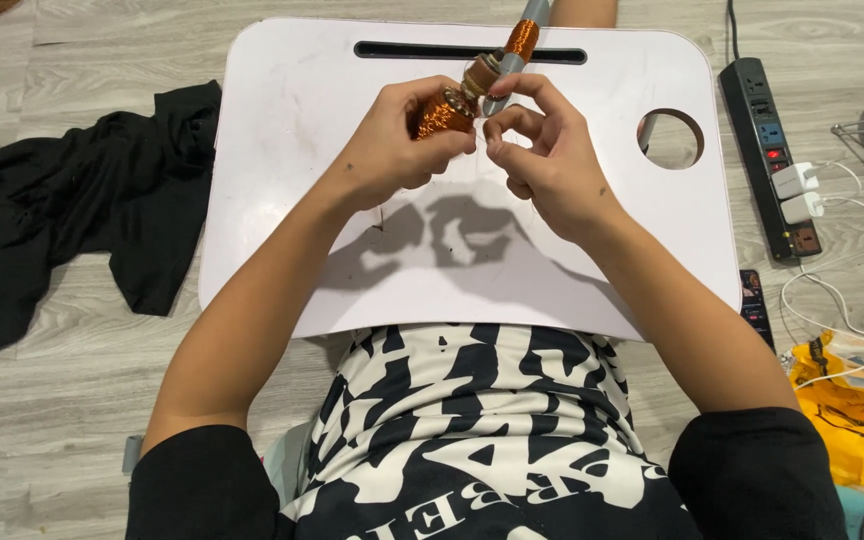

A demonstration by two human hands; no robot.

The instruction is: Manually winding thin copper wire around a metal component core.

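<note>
left hand: your fingers closed around an orange thread spool, held above the far middle of the white lap desk.
right hand: fingertips pinched shut, apparently on a fine thread end just right of the spool; too thin to confirm.
second spool: orange winding on a grey rod, far, by the slot.
progress: looks early; thread being handled, nothing finished on the desk.

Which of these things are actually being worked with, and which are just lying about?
In use:
left hand, holding a copper-coloured spool
right hand, fingertips beside the spool
second copper spool on a grey rod
white lap table

Lying about:
black cloth
power strip with white plugs
yellow bag
</note>
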